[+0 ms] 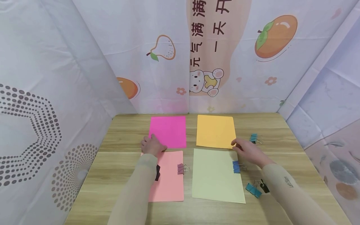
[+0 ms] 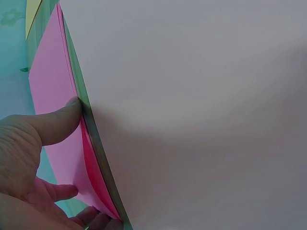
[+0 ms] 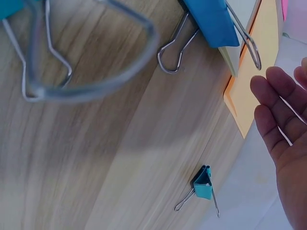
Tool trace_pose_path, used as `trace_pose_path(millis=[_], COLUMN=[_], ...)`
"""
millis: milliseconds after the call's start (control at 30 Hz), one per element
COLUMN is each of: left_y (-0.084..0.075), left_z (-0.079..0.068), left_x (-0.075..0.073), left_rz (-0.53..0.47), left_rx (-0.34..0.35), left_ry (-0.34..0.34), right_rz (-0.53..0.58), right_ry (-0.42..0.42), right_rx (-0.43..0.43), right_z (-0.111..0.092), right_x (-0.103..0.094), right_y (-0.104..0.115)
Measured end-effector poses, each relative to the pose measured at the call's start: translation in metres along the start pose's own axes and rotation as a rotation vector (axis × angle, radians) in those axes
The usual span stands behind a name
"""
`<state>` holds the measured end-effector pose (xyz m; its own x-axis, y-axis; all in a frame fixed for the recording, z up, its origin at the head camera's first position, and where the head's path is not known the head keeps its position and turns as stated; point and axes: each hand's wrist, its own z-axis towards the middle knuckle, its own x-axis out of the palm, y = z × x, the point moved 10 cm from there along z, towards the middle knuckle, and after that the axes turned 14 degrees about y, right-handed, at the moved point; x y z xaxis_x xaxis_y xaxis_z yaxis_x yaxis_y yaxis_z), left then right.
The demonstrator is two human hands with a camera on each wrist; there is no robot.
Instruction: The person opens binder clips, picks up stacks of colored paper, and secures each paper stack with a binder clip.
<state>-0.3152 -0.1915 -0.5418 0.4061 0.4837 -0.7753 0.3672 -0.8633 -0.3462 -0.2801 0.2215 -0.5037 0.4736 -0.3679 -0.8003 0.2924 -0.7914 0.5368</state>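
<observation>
My left hand [image 1: 152, 146] grips the near-left corner of the magenta paper stack [image 1: 170, 129]. In the left wrist view the thumb presses its near edge, which bows up beside the fingers. My right hand [image 1: 248, 152] hovers by the near-right corner of the orange paper stack [image 1: 216, 131], fingers loosely bent and holding nothing. Nearer me lie a pink stack [image 1: 168, 187], with a purple binder clip [image 1: 180, 169] on its right edge and a black clip [image 1: 157, 172] at its left, and a pale yellow stack [image 1: 216, 175] with a blue clip [image 1: 236, 167].
A teal binder clip [image 1: 253, 138] stands on the wooden table [image 1: 121, 134] right of the orange stack. Another teal clip [image 1: 253, 190] and a black one [image 1: 264, 186] lie near the right forearm. A printed curtain [image 1: 168, 72] hangs behind the table.
</observation>
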Motion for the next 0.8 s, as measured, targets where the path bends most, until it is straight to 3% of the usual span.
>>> trace_pose_path(millis=[800], left_y=[-0.0024], left_z=[0.0025], left_x=[0.0006], left_rz=[-0.014], left_rx=[0.004], left_ry=[0.004], right_rz=[-0.01], right_ry=[0.0], right_rx=[-0.037], right_z=[0.0089], right_x=[0.0026], right_y=[0.0104])
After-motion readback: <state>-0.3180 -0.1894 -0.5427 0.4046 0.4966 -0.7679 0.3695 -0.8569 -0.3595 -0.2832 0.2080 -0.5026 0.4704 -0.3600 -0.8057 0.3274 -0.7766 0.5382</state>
